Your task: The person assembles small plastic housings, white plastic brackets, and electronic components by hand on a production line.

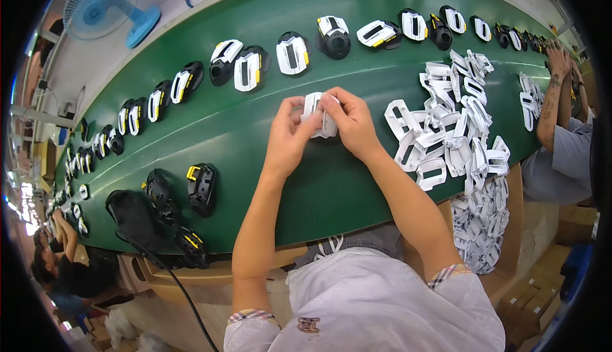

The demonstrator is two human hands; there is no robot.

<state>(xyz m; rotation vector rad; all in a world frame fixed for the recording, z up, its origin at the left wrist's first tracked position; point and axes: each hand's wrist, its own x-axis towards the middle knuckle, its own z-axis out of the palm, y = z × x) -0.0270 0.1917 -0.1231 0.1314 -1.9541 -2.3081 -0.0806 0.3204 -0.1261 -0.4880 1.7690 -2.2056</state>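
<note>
Between my two hands, above the green table (255, 154), is a white plastic shell part (329, 126) with a slot in it. The fingers of my left hand (287, 132) close on its left side, thumb across the front. On its right side, my right hand (354, 119) grips the upper edge between thumb and fingers. To the right lies a heap of loose white plastic shell parts (446, 142). Beyond my hands, a row of black housings with white covers and yellow tabs, such as one housing (292, 54), runs along the table.
Several black housings with yellow pieces, one standing housing (201, 189) among them, lie left near a black bag-like item (131, 218) with a cable. A box of white parts (478, 224) stands below the right edge. Co-workers' arms (553, 97) reach in at right. A blue fan (105, 8) stands far left.
</note>
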